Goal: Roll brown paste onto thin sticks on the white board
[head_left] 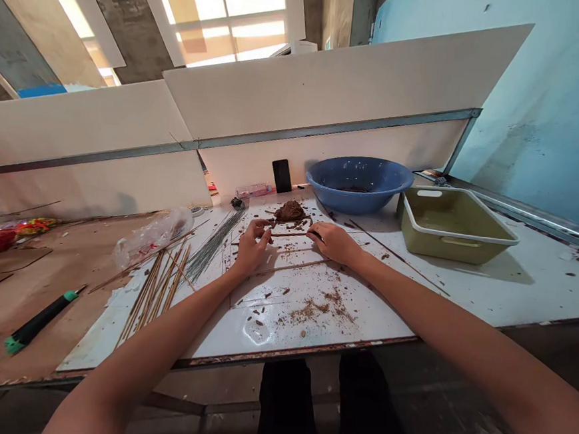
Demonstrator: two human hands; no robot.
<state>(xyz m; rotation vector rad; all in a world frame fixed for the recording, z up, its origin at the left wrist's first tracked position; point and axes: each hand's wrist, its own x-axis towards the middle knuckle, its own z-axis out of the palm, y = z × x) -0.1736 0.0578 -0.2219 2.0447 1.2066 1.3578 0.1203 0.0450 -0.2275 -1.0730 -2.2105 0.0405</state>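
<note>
The person's 2 bare forearms reach in from the near edge of a white work board (464, 291), and both hands rest on it at its middle. Between them lies a thin brown stick (293, 235), running left to right just near a lump of brown paste (290, 212). The left hand (252, 244) has its fingers (263, 228) curved and slightly spread, with the tips down close to the stick's left end. The right hand (335, 242) lies flatter, its fingers (315, 234) closed together and touching the stick's right end. Whether either hand truly grips it, I cannot tell. Crumbs of brown paste (317, 306) are scattered nearer the person. To the far right sit a blue bowl (357, 182) and an olive tray (452, 223), with a black phone (282, 175) upright against the far panel. To the left lie a bundle of thin grey-green sticks (212, 244), loose bamboo sticks (156, 293), a plastic bag (152, 238) and a green-and-black handled tool (41, 318).
</note>
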